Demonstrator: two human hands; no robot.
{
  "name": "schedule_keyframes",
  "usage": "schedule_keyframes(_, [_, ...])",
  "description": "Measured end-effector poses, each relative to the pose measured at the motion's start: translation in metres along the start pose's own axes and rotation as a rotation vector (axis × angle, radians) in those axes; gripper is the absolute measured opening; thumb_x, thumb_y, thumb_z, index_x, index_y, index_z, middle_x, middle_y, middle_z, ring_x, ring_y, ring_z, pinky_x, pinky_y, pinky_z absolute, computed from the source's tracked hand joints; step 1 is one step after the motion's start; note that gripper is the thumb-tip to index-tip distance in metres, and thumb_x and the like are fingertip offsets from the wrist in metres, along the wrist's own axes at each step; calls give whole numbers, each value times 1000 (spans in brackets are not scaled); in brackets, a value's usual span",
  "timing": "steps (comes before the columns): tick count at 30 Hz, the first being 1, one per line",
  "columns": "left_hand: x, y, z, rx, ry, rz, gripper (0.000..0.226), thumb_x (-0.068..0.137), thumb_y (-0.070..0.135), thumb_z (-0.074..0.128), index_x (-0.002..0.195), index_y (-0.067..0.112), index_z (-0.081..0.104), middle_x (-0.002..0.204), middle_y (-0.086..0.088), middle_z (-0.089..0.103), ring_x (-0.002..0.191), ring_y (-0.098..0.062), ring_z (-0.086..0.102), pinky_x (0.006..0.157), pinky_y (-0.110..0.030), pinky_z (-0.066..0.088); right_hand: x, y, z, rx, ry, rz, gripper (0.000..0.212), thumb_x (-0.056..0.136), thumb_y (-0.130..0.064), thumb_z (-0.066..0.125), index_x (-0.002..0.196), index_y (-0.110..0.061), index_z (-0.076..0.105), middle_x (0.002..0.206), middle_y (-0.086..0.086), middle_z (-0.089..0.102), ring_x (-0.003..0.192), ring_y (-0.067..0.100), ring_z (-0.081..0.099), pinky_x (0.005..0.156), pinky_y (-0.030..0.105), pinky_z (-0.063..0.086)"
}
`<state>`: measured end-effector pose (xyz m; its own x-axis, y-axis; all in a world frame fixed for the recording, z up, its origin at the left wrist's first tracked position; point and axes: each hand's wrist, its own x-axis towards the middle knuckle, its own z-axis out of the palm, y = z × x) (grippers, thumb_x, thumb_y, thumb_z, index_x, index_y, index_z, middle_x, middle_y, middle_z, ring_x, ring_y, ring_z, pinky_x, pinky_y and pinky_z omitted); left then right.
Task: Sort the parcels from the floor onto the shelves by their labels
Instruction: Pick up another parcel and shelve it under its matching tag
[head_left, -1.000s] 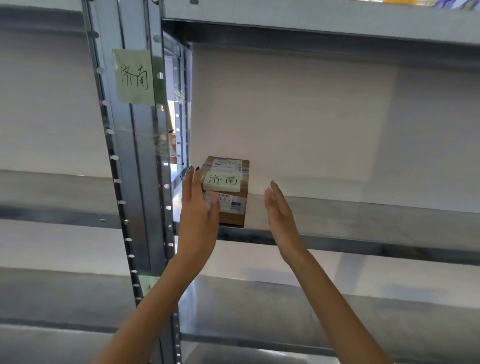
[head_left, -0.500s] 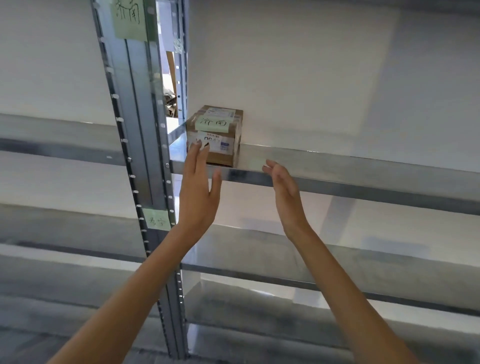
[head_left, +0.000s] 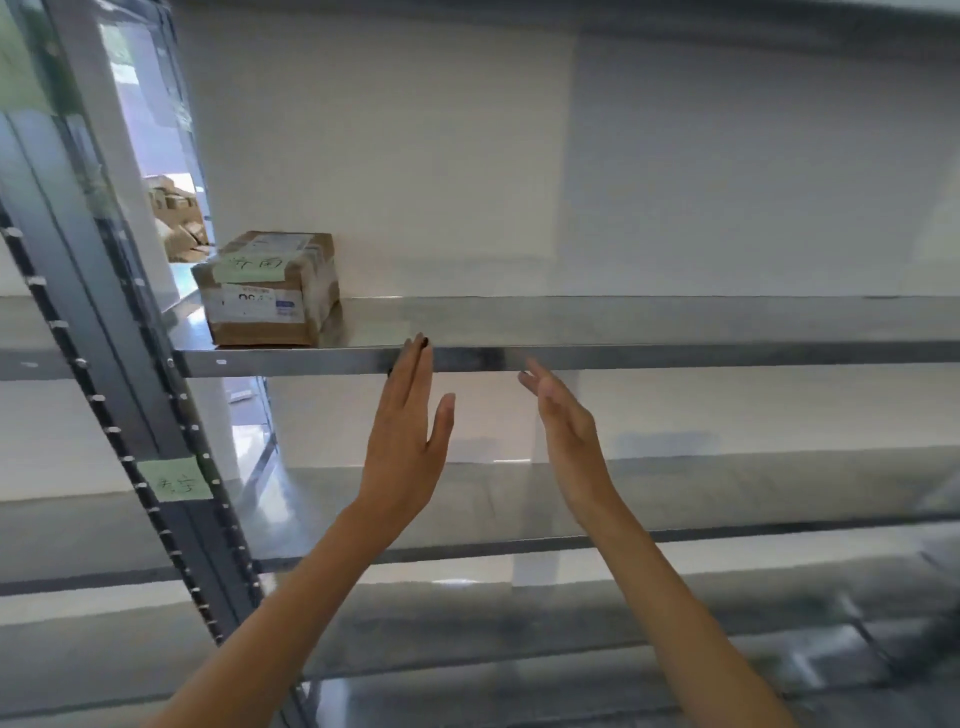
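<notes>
A small brown cardboard parcel (head_left: 270, 291) with a green handwritten note on top and a white shipping label on its front stands at the left end of a metal shelf (head_left: 623, 356). My left hand (head_left: 408, 441) is raised flat below and to the right of the parcel, fingertips at the shelf's front edge, holding nothing. My right hand (head_left: 569, 434) is beside it, palm turned inward, fingers apart and empty. Neither hand touches the parcel.
A grey perforated upright post (head_left: 119, 395) runs down the left, with a green label (head_left: 176, 480) stuck on it at the lower shelf's height. Two lower shelves (head_left: 675, 535) lie below. More cardboard boxes (head_left: 176, 218) show through a gap behind the post.
Both hands have drawn back from the parcel and shifted to the right and down, leaving it on the shelf. The view has swung so the parcel now sits further left.
</notes>
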<state>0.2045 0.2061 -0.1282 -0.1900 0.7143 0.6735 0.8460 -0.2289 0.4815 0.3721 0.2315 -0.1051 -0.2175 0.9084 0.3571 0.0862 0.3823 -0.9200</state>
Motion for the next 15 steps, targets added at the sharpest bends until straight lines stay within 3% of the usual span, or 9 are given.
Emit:
schedule_keyframes(5, [-10, 79, 67, -131, -136, 80, 60, 92, 60, 13, 144, 43, -10, 151, 30, -13, 137, 15, -13, 112, -15, -4, -36, 14, -100, -63, 204, 74, 44, 98, -41, 29, 140, -35, 36, 146, -12, 43, 124, -5, 36, 100, 15, 23])
schedule_keyframes(9, [-27, 150, 123, -221, -252, 190, 61, 94, 59, 13, 147, 38, -7, 154, 24, -10, 141, 9, -10, 115, -17, -6, -83, 23, -182, -72, 390, 130, 54, 90, -54, 30, 140, -34, 39, 144, -12, 46, 125, -6, 39, 87, -7, 26])
schedule_keyframes(12, [-43, 199, 163, -264, -345, 281, 62, 96, 56, 17, 149, 35, -6, 155, 24, -11, 141, 10, -13, 116, -17, -12, -121, 34, -236, -119, 548, 180, 50, 95, -46, 32, 141, -30, 38, 144, -7, 45, 130, 1, 40, 100, 5, 28])
schedule_keyframes(15, [-56, 242, 198, -318, -445, 367, 62, 96, 54, 19, 149, 36, -7, 158, 18, -7, 142, 9, -12, 119, -26, -7, -156, 44, -279, -132, 670, 230, 47, 96, -43, 34, 141, -30, 39, 145, -8, 44, 133, 3, 38, 106, 16, 26])
